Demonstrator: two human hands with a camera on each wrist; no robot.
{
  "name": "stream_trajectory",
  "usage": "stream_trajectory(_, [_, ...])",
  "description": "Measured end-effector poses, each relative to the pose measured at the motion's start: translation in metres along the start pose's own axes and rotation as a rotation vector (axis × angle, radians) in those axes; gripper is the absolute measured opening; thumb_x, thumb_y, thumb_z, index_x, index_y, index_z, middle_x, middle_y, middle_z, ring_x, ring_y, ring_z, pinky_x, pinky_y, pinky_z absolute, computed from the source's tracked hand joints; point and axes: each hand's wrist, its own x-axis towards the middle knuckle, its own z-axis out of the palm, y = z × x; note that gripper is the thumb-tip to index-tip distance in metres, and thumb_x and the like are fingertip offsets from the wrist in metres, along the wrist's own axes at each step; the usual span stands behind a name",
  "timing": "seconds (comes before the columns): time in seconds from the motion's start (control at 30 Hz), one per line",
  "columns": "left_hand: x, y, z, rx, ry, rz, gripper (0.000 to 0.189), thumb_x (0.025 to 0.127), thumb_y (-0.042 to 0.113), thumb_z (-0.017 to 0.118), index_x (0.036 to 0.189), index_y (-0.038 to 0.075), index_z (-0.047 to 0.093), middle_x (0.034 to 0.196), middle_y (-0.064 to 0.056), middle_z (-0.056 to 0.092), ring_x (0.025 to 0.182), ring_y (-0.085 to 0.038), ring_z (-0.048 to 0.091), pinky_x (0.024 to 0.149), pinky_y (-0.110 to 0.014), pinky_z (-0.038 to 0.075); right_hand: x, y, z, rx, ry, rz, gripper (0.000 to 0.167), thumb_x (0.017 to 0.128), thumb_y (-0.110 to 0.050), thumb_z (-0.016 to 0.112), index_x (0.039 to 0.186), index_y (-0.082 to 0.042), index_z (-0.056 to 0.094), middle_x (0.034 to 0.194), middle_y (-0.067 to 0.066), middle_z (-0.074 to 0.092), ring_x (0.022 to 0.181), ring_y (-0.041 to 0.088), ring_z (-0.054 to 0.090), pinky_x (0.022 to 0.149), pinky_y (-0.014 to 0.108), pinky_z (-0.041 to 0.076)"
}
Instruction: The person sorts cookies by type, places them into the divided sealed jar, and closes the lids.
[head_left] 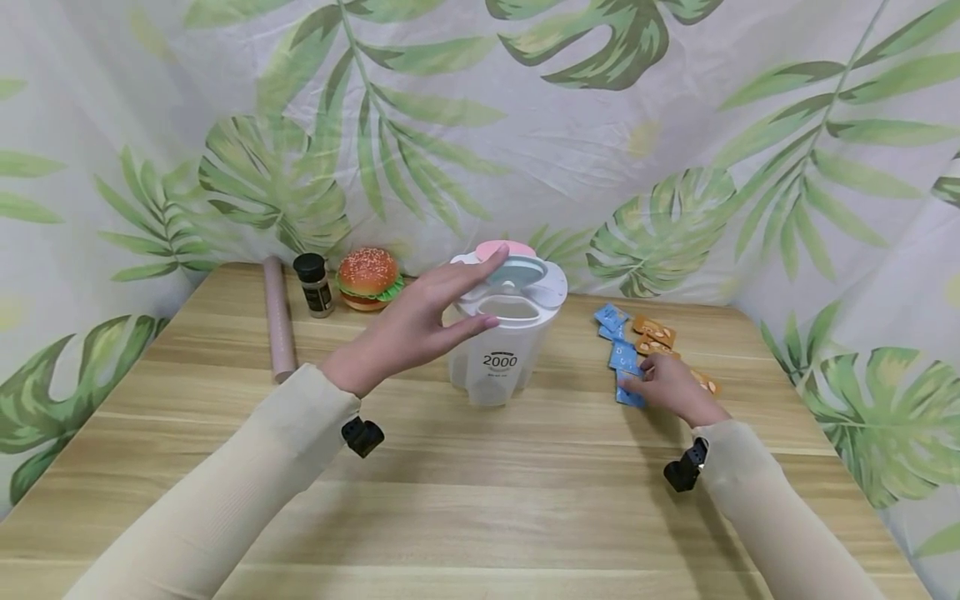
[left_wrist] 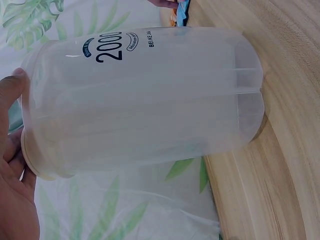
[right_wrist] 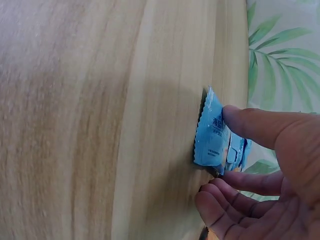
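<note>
A clear plastic storage canister (head_left: 498, 375) marked 2000 stands upright on the table, under a white lid (head_left: 553, 287). Its grey-blue flap (head_left: 522, 268) is raised, baring an oval opening. My left hand (head_left: 420, 321) reaches over the lid with fingers extended along the flap and the thumb at the near rim. To the right, my right hand (head_left: 670, 387) pinches the nearest blue sachet (right_wrist: 210, 132) between thumb and fingers, low over the tabletop. More blue sachets (head_left: 622, 354) lie behind it, beside orange sachets (head_left: 654, 330), some partly covered by the hand.
Left of the canister are a toy hamburger (head_left: 367, 277), a black-capped seasoning jar (head_left: 312, 286) and a pinkish rolling-pin-like cylinder (head_left: 277, 321). A leaf-patterned cloth (head_left: 555, 150) hangs behind the wooden table (head_left: 480, 508). Each wrist wears a small black camera.
</note>
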Motion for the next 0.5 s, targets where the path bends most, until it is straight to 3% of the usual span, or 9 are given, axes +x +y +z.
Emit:
stream_trajectory(0.17, [0.0004, 0.0001, 0.0003, -0.004, 0.002, -0.005, 0.075, 0.095, 0.021, 0.079, 0.160, 0.009, 0.043, 0.142, -0.012, 0.068, 0.130, -0.025, 0.063, 0.115, -0.045, 0.048, 0.0007, 0.0027, -0.0003, 0.007, 0.008, 0.000, 0.056, 0.098, -0.033, 0.072, 0.122, 0.016, 0.058, 0.108, 0.026, 0.066, 0.090, 0.027, 0.059, 0.076, 0.037, 0.053])
stream_trajectory(0.5, [0.0000, -0.0009, 0.0009, -0.008, -0.001, -0.005, 0.075, 0.096, 0.021, 0.078, 0.161, 0.009, 0.042, 0.143, -0.011, 0.067, 0.131, -0.024, 0.063, 0.117, -0.044, 0.047, -0.0072, 0.0086, -0.0066, 0.094, -0.012, 0.089, 0.056, 0.096, -0.026, 0.075, 0.125, 0.014, 0.050, 0.088, 0.011, 0.057, 0.080, 0.020, 0.052, 0.066, 0.029, 0.043])
